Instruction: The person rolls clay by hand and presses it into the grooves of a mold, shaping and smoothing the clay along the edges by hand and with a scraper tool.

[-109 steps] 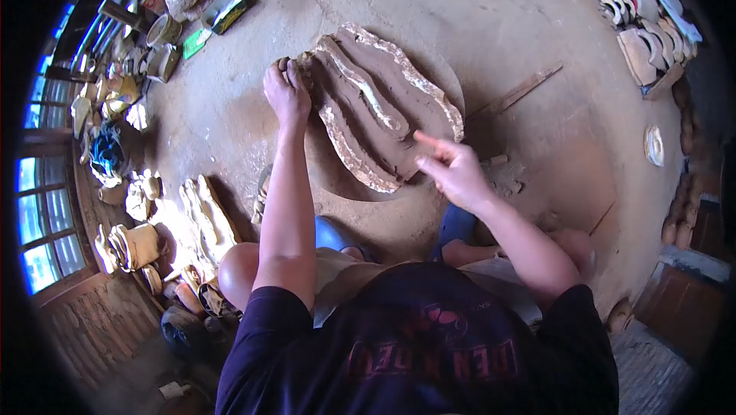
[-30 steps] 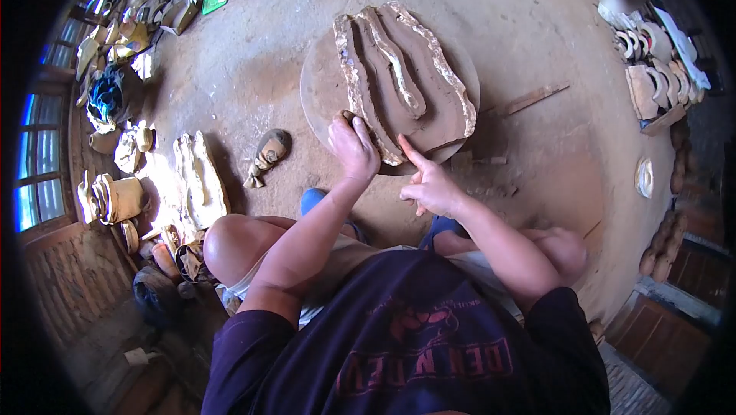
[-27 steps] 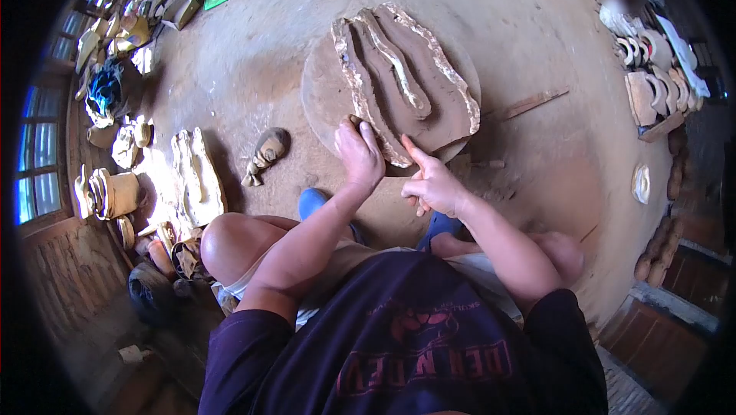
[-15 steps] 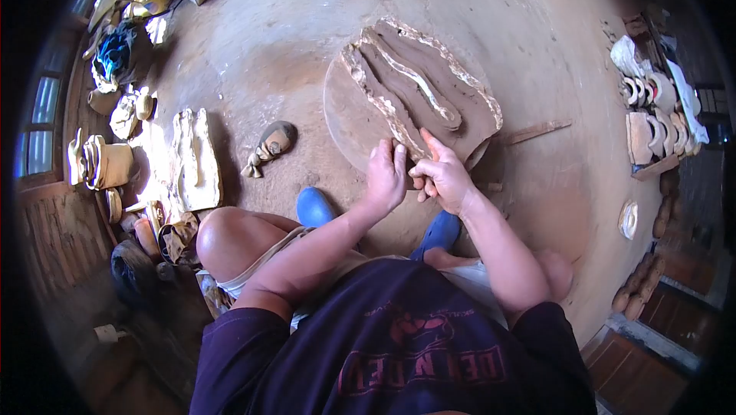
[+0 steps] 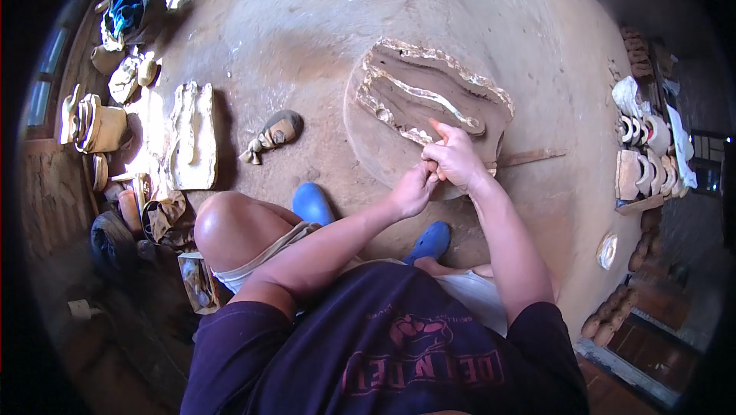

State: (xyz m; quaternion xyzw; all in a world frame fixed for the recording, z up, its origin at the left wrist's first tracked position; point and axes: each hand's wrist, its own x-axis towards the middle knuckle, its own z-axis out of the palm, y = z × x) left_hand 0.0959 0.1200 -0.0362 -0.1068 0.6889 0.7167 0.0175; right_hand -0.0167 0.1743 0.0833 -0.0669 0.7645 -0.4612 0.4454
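A clay-lined mould [image 5: 452, 85] with a rough whitish rim and a pale curved ridge inside lies on a round board [image 5: 368, 146]. My right hand [image 5: 456, 156] is at the mould's near edge, its index finger stretched over the clay and its other fingers curled. Just below it, my left hand [image 5: 416, 187] is closed and touches the curled fingers of the right. Whatever may be between the left fingers is too small or hidden to make out.
A tied cloth bundle [image 5: 274, 136] lies left of the board, with a pale mould piece [image 5: 192, 137] farther left. A wooden strip [image 5: 530, 156] sticks out at the board's right. Curved mould pieces [image 5: 652, 173] are stacked at far right. Blue shoes [image 5: 312, 203] are below.
The mould has turned clockwise on the board. My left hand has left the mould's left rim and come against my right hand, which has stayed at the near edge. The camera view has also shifted.
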